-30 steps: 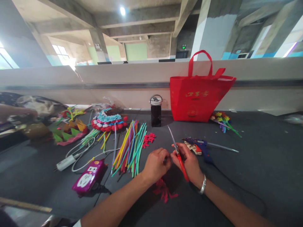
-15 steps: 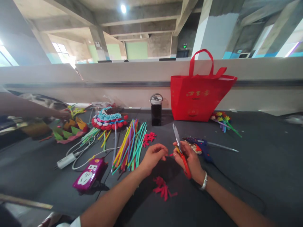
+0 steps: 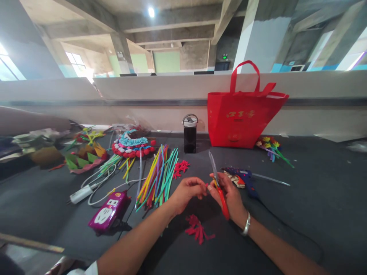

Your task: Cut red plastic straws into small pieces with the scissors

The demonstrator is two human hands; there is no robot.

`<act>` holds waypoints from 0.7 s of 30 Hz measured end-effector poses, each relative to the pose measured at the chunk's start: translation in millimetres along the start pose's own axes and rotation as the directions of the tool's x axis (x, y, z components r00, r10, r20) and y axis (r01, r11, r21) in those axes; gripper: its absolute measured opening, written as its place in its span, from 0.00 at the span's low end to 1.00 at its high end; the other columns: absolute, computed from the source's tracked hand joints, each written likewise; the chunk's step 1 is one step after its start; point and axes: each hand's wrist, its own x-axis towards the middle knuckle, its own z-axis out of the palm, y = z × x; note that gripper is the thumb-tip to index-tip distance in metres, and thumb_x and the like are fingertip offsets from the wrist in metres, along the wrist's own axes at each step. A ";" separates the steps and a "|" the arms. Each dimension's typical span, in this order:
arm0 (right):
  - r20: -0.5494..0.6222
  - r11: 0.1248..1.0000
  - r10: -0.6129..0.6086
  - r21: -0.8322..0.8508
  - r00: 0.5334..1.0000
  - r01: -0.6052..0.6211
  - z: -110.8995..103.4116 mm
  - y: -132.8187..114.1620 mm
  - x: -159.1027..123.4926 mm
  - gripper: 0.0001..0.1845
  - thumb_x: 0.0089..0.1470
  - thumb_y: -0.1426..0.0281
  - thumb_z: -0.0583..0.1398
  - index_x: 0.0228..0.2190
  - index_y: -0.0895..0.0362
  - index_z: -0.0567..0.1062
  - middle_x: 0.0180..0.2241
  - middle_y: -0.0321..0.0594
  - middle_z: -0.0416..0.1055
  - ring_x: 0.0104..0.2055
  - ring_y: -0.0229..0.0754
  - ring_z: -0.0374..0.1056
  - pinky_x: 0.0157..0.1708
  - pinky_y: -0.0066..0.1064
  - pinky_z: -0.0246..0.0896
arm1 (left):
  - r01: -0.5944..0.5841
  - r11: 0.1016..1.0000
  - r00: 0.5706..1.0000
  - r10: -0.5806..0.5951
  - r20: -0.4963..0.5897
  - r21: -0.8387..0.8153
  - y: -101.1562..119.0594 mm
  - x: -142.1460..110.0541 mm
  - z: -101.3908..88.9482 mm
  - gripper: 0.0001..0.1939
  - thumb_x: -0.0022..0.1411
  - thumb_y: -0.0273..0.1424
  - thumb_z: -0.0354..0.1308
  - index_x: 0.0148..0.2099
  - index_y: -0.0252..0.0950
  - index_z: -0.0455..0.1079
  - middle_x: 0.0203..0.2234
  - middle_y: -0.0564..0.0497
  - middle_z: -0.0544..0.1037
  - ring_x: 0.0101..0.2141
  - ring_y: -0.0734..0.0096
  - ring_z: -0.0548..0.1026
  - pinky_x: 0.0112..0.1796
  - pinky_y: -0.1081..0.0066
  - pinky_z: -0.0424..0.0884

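Note:
Scissors with orange-red handles [image 3: 223, 200] are gripped in my right hand [image 3: 233, 194], the blades pointing up and away from me. The fingers of my left hand [image 3: 187, 194] are pinched together at a tiny red piece [image 3: 207, 185], perhaps a bit of pipe cleaner. My right fingertips meet the other side of that piece, so the two hands almost touch. Below them on the dark table lies a loose pile of cut red pieces [image 3: 197, 229]. A smaller red cluster [image 3: 181, 168] rests beyond my left hand, beside a bundle of colored pipe cleaners [image 3: 157, 179].
A blue glue gun [image 3: 243, 176] with its cord lies to the right. Behind stand a black bottle [image 3: 190, 139] and a red bag [image 3: 243, 122]. On the left are a purple power strip [image 3: 108, 214], a white adapter [image 3: 81, 194], craft flowers [image 3: 133, 143] and another person's arm [image 3: 25, 120].
My hands parted slightly, then came together again at the red piece. The scissors blades opened a little and now look narrower. The other person's arm reached toward the crafts and drew back.

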 end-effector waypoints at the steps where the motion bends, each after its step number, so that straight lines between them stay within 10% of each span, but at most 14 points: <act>1: -0.010 0.999 0.008 -0.031 1.000 -0.008 -0.4 -0.4 -0.1 0.19 0.54 0.66 0.59 0.47 0.53 0.65 0.32 0.36 0.71 0.31 0.38 0.70 0.34 0.31 0.69 | -0.029 0.997 0.999 0.026 -0.039 -0.069 0.3 1.0 -0.6 0.06 0.48 0.29 0.65 0.30 0.32 0.74 0.23 0.51 0.75 0.23 0.78 0.69 0.28 0.76 0.65; 7: 0.047 0.947 -0.040 -0.317 0.998 0.053 0.4 -2.1 0.3 0.20 0.52 0.68 0.59 0.47 0.54 0.65 0.38 0.40 0.72 0.36 0.41 0.70 0.39 0.34 0.67 | -0.220 0.937 0.957 0.154 -0.247 -0.270 6.7 4.3 -3.3 0.06 0.51 0.29 0.66 0.31 0.34 0.72 0.24 0.54 0.75 0.25 0.79 0.70 0.29 0.76 0.64; 21: 0.080 0.884 -0.066 -0.458 0.995 0.095 5.8 -1.0 -2.2 0.21 0.50 0.72 0.59 0.47 0.54 0.66 0.39 0.40 0.73 0.37 0.44 0.70 0.40 0.35 0.64 | -0.241 0.920 0.961 0.181 -0.210 -0.310 -0.6 0.8 5.4 0.07 0.52 0.28 0.65 0.29 0.33 0.69 0.23 0.54 0.73 0.25 0.78 0.69 0.30 0.76 0.64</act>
